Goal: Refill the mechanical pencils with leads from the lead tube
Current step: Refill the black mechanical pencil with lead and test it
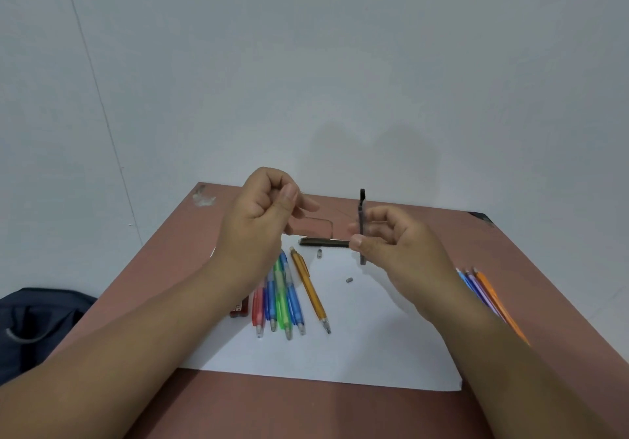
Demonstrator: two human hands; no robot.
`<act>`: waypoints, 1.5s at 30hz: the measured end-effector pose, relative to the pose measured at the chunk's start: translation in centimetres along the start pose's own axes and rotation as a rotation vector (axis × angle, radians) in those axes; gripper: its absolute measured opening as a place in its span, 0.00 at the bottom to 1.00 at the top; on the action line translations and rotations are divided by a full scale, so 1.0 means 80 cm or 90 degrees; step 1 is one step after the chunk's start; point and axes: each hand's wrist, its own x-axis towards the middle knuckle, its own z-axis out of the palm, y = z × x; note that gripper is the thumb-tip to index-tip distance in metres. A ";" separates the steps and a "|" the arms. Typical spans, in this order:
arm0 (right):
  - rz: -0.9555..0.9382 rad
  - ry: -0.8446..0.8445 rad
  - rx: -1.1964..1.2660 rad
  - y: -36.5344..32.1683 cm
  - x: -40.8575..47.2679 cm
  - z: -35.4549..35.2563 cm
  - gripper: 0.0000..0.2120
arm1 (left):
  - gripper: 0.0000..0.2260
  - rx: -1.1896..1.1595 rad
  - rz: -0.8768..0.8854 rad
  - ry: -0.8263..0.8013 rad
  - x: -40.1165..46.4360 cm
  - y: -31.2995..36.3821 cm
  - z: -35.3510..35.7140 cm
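Note:
My right hand point(394, 244) holds a slim dark grey lead tube point(362, 214) upright between thumb and fingers, above the white paper point(357, 346). My left hand point(262, 214) is raised to the left of it, thumb and fingers pinched together. Anything pinched there is too thin to make out. A dark pencil point(323, 242) lies crosswise at the paper's far edge. An orange pencil point(309, 289) and several red, blue and green pencils point(279, 306) lie on the paper, partly under my left wrist. Two small grey caps point(319, 253) point(349, 280) lie loose.
More pencils, blue, purple and orange point(483, 289), lie at the right, partly under my right forearm. A small red-brown case point(239, 309) sits left of the pencil group. The brown table point(306, 411) backs against a pale wall. A dark bag point(30, 326) sits on the floor at the left.

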 end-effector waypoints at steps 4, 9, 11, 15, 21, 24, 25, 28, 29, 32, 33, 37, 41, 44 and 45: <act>-0.008 -0.003 -0.079 0.000 -0.002 0.000 0.10 | 0.06 -0.026 -0.042 0.052 0.004 0.001 -0.002; -0.008 0.004 -0.073 0.001 -0.003 0.002 0.10 | 0.07 -0.006 -0.087 0.095 0.007 0.000 -0.005; -0.016 0.010 -0.086 0.000 -0.002 0.002 0.10 | 0.07 0.008 -0.097 0.106 0.008 -0.001 -0.004; -0.013 0.000 -0.080 0.001 -0.003 0.001 0.15 | 0.07 0.043 -0.105 0.117 0.010 -0.003 -0.003; -0.032 -0.003 -0.153 -0.004 -0.005 0.000 0.26 | 0.06 0.059 -0.113 0.121 0.012 -0.006 -0.002; -0.040 0.010 -0.172 -0.002 -0.003 0.000 0.26 | 0.06 0.063 -0.113 0.122 0.013 -0.007 -0.003; -0.042 0.014 -0.179 -0.001 -0.002 0.000 0.25 | 0.06 0.064 -0.114 0.121 0.013 -0.007 -0.004; -0.038 0.021 -0.215 -0.001 -0.002 -0.001 0.25 | 0.06 0.062 -0.116 0.120 0.013 -0.007 -0.003; -0.037 0.027 -0.228 0.000 -0.002 -0.001 0.25 | 0.06 0.062 -0.118 0.120 0.013 -0.007 -0.003; -0.033 0.042 -0.253 0.001 -0.001 -0.002 0.25 | 0.06 0.063 -0.122 0.118 0.013 -0.008 -0.003; -0.028 0.045 -0.265 0.002 0.000 -0.002 0.26 | 0.06 0.064 -0.121 0.117 0.013 -0.008 -0.003; -0.019 0.041 -0.293 0.003 0.000 -0.002 0.26 | 0.06 0.062 -0.124 0.117 0.013 -0.009 -0.004; -0.018 0.026 -0.318 0.002 -0.001 0.001 0.25 | 0.06 0.068 -0.124 0.114 0.013 -0.011 -0.004; -0.021 0.028 -0.347 0.002 -0.001 0.002 0.24 | 0.06 0.074 -0.124 0.113 0.013 -0.011 -0.004; -0.023 0.028 -0.356 0.002 -0.001 0.002 0.24 | 0.06 0.076 -0.124 0.113 0.014 -0.011 -0.004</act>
